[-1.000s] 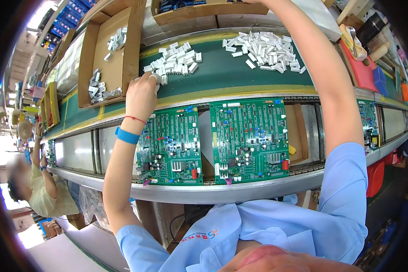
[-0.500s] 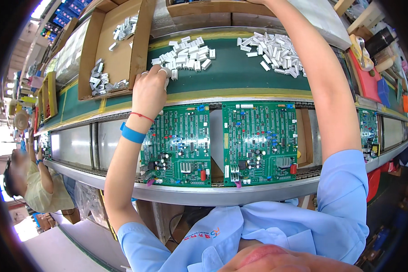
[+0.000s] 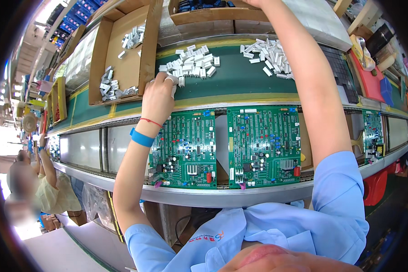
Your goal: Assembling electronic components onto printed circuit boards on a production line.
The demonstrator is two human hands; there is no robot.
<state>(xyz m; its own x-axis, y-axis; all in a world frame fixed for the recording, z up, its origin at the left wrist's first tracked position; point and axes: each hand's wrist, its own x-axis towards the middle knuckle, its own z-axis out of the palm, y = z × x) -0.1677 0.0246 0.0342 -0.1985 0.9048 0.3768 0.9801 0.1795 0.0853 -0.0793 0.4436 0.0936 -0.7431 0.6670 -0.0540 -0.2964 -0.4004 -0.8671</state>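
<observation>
My left hand (image 3: 159,96) is at the near left edge of a pile of white plastic connectors (image 3: 196,61) on the green bench. Its fingers are bent and drawn together, with white coverings on the fingertips. Whatever is between them is hidden. My right arm reaches far forward, and my right hand (image 3: 255,2) is mostly cut off by the upper edge, by a cardboard box (image 3: 222,16) of dark blue parts. Below my left hand lies a green circuit board (image 3: 186,147), partly behind my wrist. A second circuit board (image 3: 264,147) lies to its right.
Another pile of white pin connectors (image 3: 272,56) is partly behind my right forearm. On the left stands a cardboard tray (image 3: 148,50) with small metallic parts. The boards rest on a metal-railed conveyor (image 3: 240,198). A co-worker (image 3: 54,190) is at the far left.
The view has shifted a little, so the boards and boxes appear further right. My left hand stays at the connector pile. My right forearm has swung slightly left, baring more blue parts in the box.
</observation>
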